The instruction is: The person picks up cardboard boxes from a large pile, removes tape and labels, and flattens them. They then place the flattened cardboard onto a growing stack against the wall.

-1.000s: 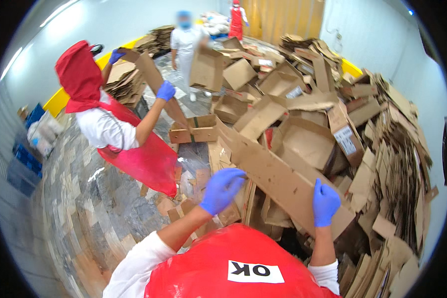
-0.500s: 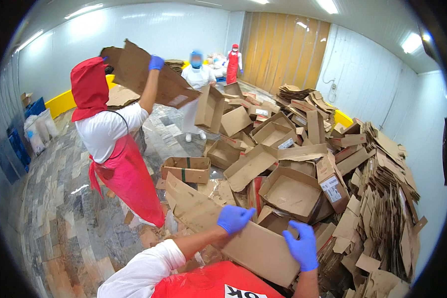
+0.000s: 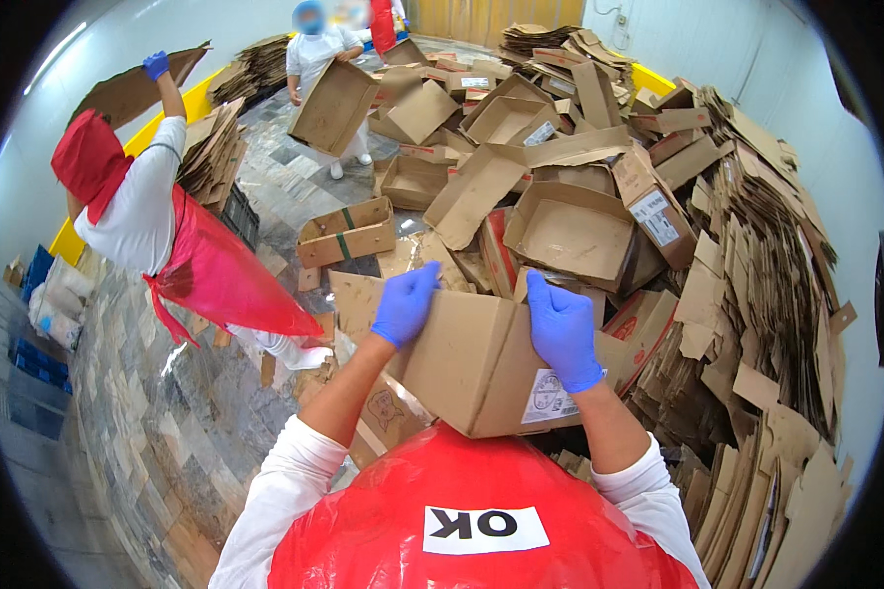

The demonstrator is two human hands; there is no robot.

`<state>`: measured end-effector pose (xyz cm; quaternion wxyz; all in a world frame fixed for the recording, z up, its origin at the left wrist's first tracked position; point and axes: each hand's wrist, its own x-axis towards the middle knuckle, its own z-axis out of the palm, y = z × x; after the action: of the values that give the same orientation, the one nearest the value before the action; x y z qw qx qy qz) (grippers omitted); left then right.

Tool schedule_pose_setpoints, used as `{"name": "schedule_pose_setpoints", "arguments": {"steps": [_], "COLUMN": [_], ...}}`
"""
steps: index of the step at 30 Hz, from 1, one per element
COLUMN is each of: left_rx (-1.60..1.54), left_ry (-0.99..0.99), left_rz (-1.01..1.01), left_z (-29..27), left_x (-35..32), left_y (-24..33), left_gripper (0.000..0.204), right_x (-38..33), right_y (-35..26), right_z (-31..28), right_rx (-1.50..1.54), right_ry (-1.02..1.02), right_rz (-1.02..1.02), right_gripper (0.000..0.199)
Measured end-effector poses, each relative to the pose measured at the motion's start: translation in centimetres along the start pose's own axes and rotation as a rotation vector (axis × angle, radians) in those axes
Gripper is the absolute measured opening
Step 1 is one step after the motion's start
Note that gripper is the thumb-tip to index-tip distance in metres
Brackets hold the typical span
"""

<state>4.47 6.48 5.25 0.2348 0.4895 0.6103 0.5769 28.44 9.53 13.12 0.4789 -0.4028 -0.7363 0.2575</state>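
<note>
While a heap of flattened cartons (image 3: pixel 756 245) spreads beyond and right of the hands, a folded cardboard box (image 3: pixel 462 358) sits between them, just above a red apron (image 3: pixel 481 510); left hand (image 3: pixel 404 303) and right hand (image 3: pixel 563 329) each grip its upper edge.

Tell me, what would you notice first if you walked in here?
Straight ahead, two blue-gloved hands, the left hand and the right hand, grip a brown cardboard box by its top edge. Behind it a huge heap of flattened boxes fills the right side, and a co-worker in a red apron stands on the left.
</note>
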Motion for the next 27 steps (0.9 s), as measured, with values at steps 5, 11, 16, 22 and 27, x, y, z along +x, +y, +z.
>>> {"name": "schedule_pose_setpoints", "arguments": {"steps": [5,11,16,22,27], "left_rx": [-0.032,-0.126,-0.078,0.019,0.102], "left_ry": [-0.205,-0.156,-0.233,-0.230,-0.185], "left_rz": [-0.025,-0.065,-0.096,-0.087,-0.040], "left_z": [2.1,1.9,3.2,2.8,2.3], "left_x": [-1.6,-3.0,-2.5,-3.2,-4.0], "left_y": [2.8,1.8,-0.5,0.0,1.0], "left_gripper": [0.054,0.057,0.058,0.064,0.062], "right_x": [-0.6,0.5,2.5,0.9,-0.4], "right_y": [1.3,0.0,-1.2,-1.2,-0.8], "right_z": [3.2,2.2,2.5,3.0,3.3], "right_rx": [-0.040,-0.055,-0.213,-0.200,-0.195], "right_ry": [-0.116,-0.644,-0.924,-0.855,-0.747], "right_rz": [0.047,0.156,0.084,0.146,0.108], "right_gripper": [0.046,0.054,0.064,0.062,0.057]}}
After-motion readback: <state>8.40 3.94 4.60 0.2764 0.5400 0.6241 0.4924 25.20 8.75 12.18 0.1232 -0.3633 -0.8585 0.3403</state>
